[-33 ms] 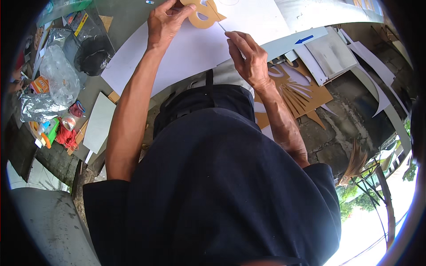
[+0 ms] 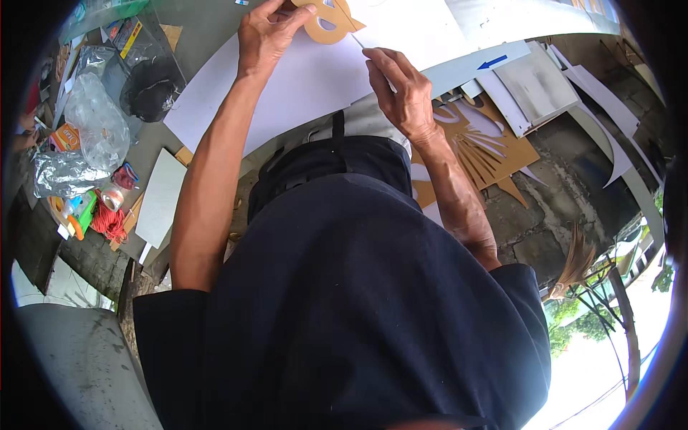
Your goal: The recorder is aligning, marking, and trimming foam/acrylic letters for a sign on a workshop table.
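At the top of the view, a tan ampersand-shaped cutout (image 2: pixel 313 31) lies on a large white sheet (image 2: pixel 294 100). My left hand (image 2: pixel 262 41) pinches its left edge between thumb and fingers. With curled fingers, my right hand (image 2: pixel 403 89) grips a slim, light pointed tool (image 2: pixel 357 41). Its tip touches or nearly touches the cutout's lower right point. Whether the tool is a pencil or a blade is too small to tell.
Left of the sheet are clear plastic bags (image 2: pixel 97 122), a roll of tape (image 2: pixel 112 196), red string (image 2: pixel 107 221) and a grey-white offcut (image 2: pixel 158 204). To the right lie a tan board with cut-out shapes (image 2: pixel 512 154) and a pale strip with a blue arrow (image 2: pixel 492 63).
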Tool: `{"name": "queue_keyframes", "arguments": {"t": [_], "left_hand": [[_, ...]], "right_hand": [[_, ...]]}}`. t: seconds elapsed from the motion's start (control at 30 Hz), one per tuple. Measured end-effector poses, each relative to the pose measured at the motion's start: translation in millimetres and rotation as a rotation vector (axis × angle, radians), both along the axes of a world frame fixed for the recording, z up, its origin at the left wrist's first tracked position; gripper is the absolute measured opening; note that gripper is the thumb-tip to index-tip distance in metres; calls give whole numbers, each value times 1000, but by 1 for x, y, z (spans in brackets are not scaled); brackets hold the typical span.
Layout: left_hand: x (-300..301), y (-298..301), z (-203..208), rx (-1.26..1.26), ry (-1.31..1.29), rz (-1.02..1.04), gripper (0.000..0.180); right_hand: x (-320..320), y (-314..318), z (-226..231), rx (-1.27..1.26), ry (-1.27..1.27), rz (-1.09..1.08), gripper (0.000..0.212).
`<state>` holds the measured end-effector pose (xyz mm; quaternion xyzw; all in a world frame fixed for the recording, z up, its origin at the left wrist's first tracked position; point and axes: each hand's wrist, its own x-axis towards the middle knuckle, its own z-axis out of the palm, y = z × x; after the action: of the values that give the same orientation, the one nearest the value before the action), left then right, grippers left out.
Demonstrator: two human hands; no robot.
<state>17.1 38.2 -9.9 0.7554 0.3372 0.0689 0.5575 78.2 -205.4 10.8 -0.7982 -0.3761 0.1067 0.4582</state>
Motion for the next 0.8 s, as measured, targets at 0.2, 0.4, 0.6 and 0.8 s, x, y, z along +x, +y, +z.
{"name": "queue_keyframes", "arguments": {"t": [0.2, 0.4, 0.6, 0.8], "left_hand": [[2, -3, 5, 49, 76, -17, 53], [3, -3, 4, 42, 105, 2, 55], [1, 0, 1, 31, 118, 3, 53], [4, -2, 3, 40, 98, -9, 53]], "right_hand": [[1, 1, -14, 33, -74, -19, 26], [1, -1, -15, 9, -116, -26, 28], [-1, -6, -5, -8, -9, -106, 30], [-3, -2, -7, 50, -98, -173, 29]]}}
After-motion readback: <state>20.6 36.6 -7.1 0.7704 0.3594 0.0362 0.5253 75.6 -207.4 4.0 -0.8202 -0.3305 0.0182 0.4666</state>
